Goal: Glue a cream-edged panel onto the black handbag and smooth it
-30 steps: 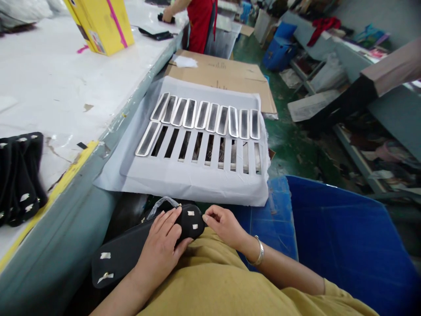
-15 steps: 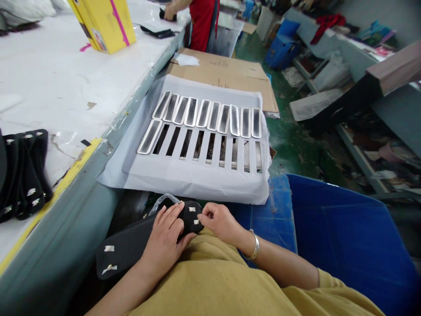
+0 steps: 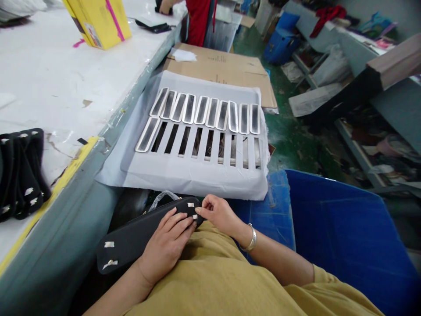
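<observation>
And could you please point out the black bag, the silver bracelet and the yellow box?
Black bag [image 3: 136,235]: head view, middle of its upper panel.
Silver bracelet [image 3: 253,238]: head view, outside of its band.
Yellow box [image 3: 101,19]: head view, side facing the camera.

Over there, the left hand [image 3: 169,245] lies across a long black piece [image 3: 128,235]; the right hand [image 3: 222,217], fingers bent, works at one end by a pale tab [image 3: 190,204]. Beyond, white-rimmed dark strips [image 3: 188,109] line a whitish sheet [image 3: 197,177].

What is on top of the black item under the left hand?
The black item bears four pale tabs, two near each end; the left hand lies on it, hiding the surface beneath.
</observation>
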Tool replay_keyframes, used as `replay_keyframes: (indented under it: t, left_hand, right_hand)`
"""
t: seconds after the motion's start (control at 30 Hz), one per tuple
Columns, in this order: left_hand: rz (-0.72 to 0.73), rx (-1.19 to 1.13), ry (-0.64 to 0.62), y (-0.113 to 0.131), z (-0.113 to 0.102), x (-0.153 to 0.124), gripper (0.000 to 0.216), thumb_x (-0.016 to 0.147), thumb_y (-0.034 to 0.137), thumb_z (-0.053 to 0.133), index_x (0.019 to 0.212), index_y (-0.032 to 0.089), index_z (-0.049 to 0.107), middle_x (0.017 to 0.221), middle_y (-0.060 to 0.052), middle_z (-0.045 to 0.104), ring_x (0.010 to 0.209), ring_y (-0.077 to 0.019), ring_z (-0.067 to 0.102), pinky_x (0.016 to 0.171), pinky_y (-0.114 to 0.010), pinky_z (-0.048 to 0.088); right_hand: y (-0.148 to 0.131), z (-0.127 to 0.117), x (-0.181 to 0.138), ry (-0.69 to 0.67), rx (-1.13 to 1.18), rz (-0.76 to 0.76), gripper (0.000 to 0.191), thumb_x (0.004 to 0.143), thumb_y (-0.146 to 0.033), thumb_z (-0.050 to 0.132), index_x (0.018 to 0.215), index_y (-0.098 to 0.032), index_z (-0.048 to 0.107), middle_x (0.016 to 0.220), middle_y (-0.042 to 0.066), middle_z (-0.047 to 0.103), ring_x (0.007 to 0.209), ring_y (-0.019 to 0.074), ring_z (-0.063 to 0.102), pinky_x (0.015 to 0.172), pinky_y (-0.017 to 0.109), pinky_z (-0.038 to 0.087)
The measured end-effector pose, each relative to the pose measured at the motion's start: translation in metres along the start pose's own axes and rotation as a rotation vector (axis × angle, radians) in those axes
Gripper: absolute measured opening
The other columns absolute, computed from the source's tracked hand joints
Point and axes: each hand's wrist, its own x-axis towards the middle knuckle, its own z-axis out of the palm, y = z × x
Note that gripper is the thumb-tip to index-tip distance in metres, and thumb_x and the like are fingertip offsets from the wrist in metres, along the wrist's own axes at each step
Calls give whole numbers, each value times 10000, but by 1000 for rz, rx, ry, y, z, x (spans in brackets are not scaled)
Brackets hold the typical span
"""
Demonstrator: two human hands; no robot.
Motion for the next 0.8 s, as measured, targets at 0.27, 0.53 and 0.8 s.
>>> replay_keyframes:
  t: [0.27,0.53,0.8]
  left_hand:
    - [21,35,-18,3,2,0,339,888,109,456,1197,159,587,1139,-53,641,1121,-233,491,1074,-472,320]
    - [0,-8,-13,5,2,2,334,886,99,465,1180,190,594,1107,-45,653,1104,-215,514,1063,-464,334]
    - [-58,-112,114,0,5,1,193,845,132,563,1014,205,622,1042,-45,665,1057,-183,573,1052,-455,385]
  right_hand:
    - [36,-2,-3,-113,650,342,427,810,-578,482,642,-187,445,488,-65,416,388,61,350,402,199,272]
    - [24,7,-17,-94,477,147,397,851,-547,439,675,-192,449,530,-59,420,437,76,379,435,212,301]
    - [12,2,-15,-175,173,50,268,789,-405,586,687,-186,468,531,-63,436,504,85,371,488,218,276]
